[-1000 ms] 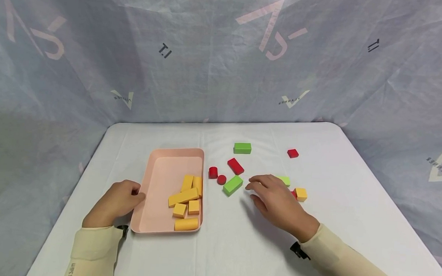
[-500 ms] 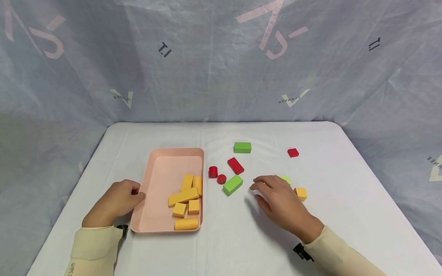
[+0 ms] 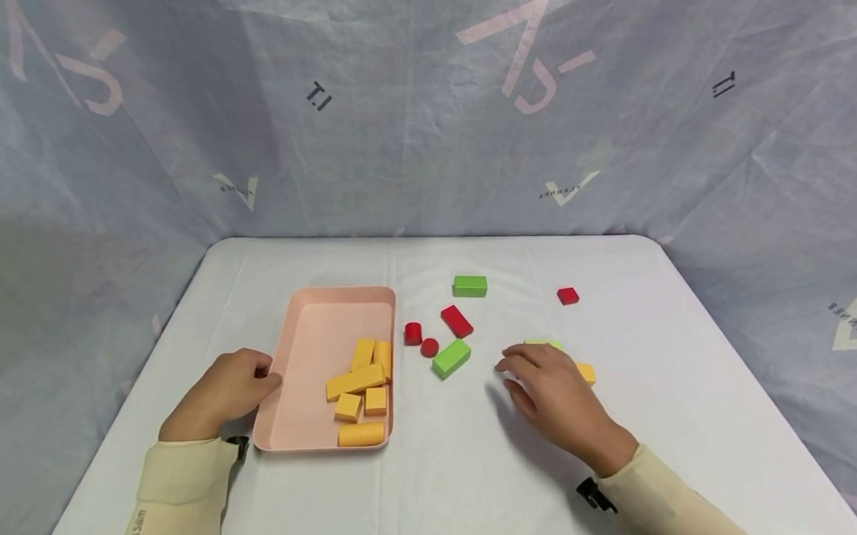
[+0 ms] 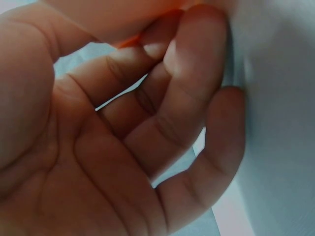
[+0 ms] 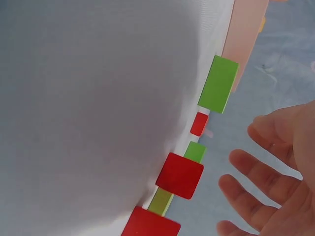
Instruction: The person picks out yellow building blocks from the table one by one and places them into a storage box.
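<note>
A pink tray (image 3: 307,422) holds several yellow blocks (image 3: 355,382), both boxy and cylindrical. At its left rim, my left hand (image 3: 222,390) pinches the edge, thumb on top; the left wrist view shows the fingers (image 4: 182,83) curled. My right hand (image 3: 555,397) hovers above the tabletop with loosely bent fingers and holds nothing. Partly covered by it are a light green block (image 3: 543,343) and a yellow cube (image 3: 587,373). In the right wrist view, two red blocks (image 5: 179,175) stand near the fingers, with a yellow-green block (image 5: 161,201) between them.
Between tray and right hand lie a green block (image 3: 452,359), a red block (image 3: 457,322), a red cylinder (image 3: 414,334) and a round red piece (image 3: 429,347). Farther back are another green block (image 3: 470,286) and a small red block (image 3: 568,296). A grey cloth (image 3: 405,139) hangs behind.
My right hand has drifted a little to the right, covering more of the yellow cube and hiding the red piece beside it. My left hand and the tray have stayed put.
</note>
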A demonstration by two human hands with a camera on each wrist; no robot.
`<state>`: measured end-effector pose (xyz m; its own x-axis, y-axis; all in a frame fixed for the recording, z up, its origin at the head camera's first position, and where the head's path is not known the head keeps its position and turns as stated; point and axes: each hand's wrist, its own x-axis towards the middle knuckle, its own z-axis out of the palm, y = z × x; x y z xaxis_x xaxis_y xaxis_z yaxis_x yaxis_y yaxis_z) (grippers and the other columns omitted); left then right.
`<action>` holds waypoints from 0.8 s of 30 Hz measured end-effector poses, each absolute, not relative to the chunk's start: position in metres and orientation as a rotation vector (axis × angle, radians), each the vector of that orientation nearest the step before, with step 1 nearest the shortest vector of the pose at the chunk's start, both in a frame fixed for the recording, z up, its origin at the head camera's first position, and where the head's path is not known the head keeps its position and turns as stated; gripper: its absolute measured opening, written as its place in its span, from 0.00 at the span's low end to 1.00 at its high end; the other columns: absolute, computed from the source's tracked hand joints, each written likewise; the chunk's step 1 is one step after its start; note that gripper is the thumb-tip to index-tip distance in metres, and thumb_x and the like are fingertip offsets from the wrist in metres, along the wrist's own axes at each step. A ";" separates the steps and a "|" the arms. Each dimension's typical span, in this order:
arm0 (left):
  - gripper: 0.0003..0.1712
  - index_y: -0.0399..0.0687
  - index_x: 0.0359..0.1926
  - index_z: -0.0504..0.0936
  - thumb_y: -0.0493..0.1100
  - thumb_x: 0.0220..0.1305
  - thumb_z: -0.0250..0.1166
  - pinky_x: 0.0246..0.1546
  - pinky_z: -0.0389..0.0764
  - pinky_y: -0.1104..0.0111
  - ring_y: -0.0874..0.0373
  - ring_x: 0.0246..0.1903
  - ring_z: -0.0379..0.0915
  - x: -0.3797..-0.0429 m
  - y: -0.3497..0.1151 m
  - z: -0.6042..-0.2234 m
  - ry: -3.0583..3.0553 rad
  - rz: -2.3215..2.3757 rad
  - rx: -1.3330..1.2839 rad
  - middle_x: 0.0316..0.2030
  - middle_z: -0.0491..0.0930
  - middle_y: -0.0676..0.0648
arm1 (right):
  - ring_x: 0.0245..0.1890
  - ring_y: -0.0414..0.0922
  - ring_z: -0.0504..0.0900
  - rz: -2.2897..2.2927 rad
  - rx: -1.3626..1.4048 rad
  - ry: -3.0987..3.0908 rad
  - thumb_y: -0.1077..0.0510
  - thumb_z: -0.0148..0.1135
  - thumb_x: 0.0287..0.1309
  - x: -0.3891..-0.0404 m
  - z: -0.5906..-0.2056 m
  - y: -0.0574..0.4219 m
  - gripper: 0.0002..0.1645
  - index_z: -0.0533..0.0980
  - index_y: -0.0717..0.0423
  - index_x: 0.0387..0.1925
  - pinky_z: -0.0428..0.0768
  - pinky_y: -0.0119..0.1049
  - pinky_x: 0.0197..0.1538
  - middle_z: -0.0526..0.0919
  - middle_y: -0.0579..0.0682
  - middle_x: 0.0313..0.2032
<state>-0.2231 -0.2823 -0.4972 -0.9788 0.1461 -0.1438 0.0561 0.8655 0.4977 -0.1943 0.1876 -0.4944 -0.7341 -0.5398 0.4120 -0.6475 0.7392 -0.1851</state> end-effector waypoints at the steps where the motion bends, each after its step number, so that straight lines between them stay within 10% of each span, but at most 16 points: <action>1: 0.10 0.48 0.19 0.75 0.41 0.57 0.58 0.17 0.65 0.65 0.57 0.17 0.64 -0.223 -0.282 -0.497 2.857 0.757 0.157 0.14 0.68 0.51 | 0.51 0.45 0.70 0.457 0.918 -2.607 0.59 0.65 0.50 -0.194 -0.495 0.189 0.15 0.78 0.48 0.43 0.70 0.51 0.55 0.77 0.48 0.49; 24: 0.09 0.48 0.20 0.76 0.41 0.57 0.58 0.18 0.66 0.65 0.57 0.18 0.64 -0.223 -0.282 -0.498 2.850 0.756 0.140 0.15 0.69 0.51 | 0.52 0.45 0.71 0.411 0.878 -2.639 0.59 0.69 0.47 -0.188 -0.500 0.207 0.18 0.79 0.50 0.44 0.73 0.51 0.53 0.78 0.48 0.48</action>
<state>-0.2230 -0.2818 -0.4976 -0.9776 0.1393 -0.1576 0.0429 0.8657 0.4988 -0.1880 0.2069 -0.4997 -0.7565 -0.5228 0.3930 -0.6176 0.7688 -0.1660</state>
